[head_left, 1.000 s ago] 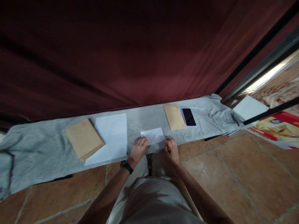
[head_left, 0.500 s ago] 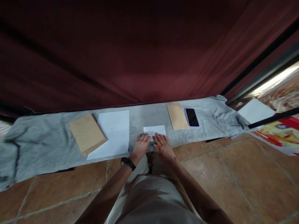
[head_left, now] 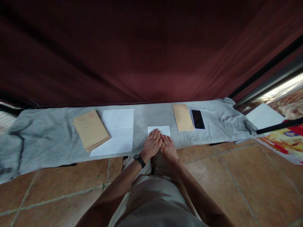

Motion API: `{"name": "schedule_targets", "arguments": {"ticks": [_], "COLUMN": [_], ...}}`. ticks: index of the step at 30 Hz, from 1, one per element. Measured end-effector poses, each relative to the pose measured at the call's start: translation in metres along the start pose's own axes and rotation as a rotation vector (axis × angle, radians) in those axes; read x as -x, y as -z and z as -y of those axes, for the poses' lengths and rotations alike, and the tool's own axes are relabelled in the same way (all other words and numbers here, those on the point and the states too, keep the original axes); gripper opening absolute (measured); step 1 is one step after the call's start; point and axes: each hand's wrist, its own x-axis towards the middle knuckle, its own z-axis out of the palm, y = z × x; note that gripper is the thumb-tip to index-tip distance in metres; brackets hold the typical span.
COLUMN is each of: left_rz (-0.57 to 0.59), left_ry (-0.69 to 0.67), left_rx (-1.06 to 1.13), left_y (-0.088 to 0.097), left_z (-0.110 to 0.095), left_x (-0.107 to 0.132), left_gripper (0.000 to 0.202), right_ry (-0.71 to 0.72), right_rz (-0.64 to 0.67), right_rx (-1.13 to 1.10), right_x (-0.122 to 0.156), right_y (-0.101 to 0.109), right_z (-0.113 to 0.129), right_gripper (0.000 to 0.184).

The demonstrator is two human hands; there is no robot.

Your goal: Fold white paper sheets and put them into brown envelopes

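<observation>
A small white piece of paper (head_left: 163, 129), seemingly folded, lies at the front of the grey cloth. My left hand (head_left: 152, 143) rests flat on its left and middle part, fingers stretched out. Beside it, my right hand (head_left: 168, 148) lies flat on the paper's right part, the two hands touching. The paper's near part is hidden beneath them. To the left are larger white sheets (head_left: 120, 129), partly covered by a stack of brown envelopes (head_left: 91, 129). A single brown envelope (head_left: 183, 118) lies to the right, next to a phone (head_left: 198, 119) with a dark screen.
The grey cloth (head_left: 59, 142) covers a long narrow surface. Behind it hangs a dark red fabric (head_left: 151, 63). On the right are a white sheet (head_left: 264, 116), a dark bar and a colourful printed package (head_left: 284, 142). Tiled floor (head_left: 208, 176) lies below.
My left hand has slid right and forward over the paper, up against my right hand. The whole view has shifted slightly.
</observation>
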Motion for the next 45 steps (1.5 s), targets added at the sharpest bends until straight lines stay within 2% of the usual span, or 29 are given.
{"name": "schedule_targets", "arguments": {"ticks": [5,9,15,21,27,34,45], "left_rz": [-0.021,-0.038,-0.027,-0.027,-0.044,-0.039,-0.027], "left_ry": [0.038,0.056,0.121,0.117,0.09,0.092,0.108], "left_rx": [-0.014,-0.027,-0.034,-0.017,-0.048,-0.083,-0.1], "left_y": [-0.011,-0.012,-0.009,-0.012,-0.016,-0.017,-0.011], "left_z": [0.006,0.015,0.02,0.02,0.016,0.014,0.012], "left_x": [-0.012,-0.003,0.008,0.009,0.01,0.009,0.01], "left_gripper": [0.059,0.066,0.062,0.061,0.061,0.061,0.062], "right_ry": [-0.003,-0.018,-0.046,-0.052,-0.022,-0.049,-0.096], "right_rz": [0.002,-0.01,-0.01,-0.035,0.023,-0.002,-0.092], "right_rx": [-0.013,-0.034,-0.091,-0.16,-0.109,-0.053,-0.017], "right_x": [0.0,0.002,0.002,-0.029,-0.059,-0.055,-0.044], "right_y": [0.002,0.0,0.0,-0.001,-0.011,-0.012,-0.012], "right_z": [0.001,0.0,-0.004,-0.007,-0.006,-0.016,-0.031], "right_gripper": [0.046,0.046,0.047,0.051,0.05,0.05,0.052]}}
